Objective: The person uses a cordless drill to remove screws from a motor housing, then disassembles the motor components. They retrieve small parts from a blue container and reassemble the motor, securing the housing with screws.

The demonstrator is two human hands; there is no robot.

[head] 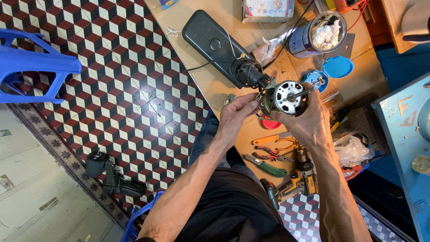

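A small electric motor [286,97] with a silver end cap and a protruding shaft is held up over the workbench. My right hand [309,123] wraps around its body from below and the right. The fingertips of my left hand [237,114] pinch the motor's left edge, beside a coil of black cable [247,72]. That cable leads to a black flat casing [210,42] lying on the bench.
On the tan workbench [215,89] lie pliers [273,157], a green-handled tool [268,166], a cordless drill [300,177], a tin can stuffed with cloth [319,33], two blue lids [337,67] and a plastic bag [354,150]. A blue plastic stool [31,67] stands on the patterned tile floor.
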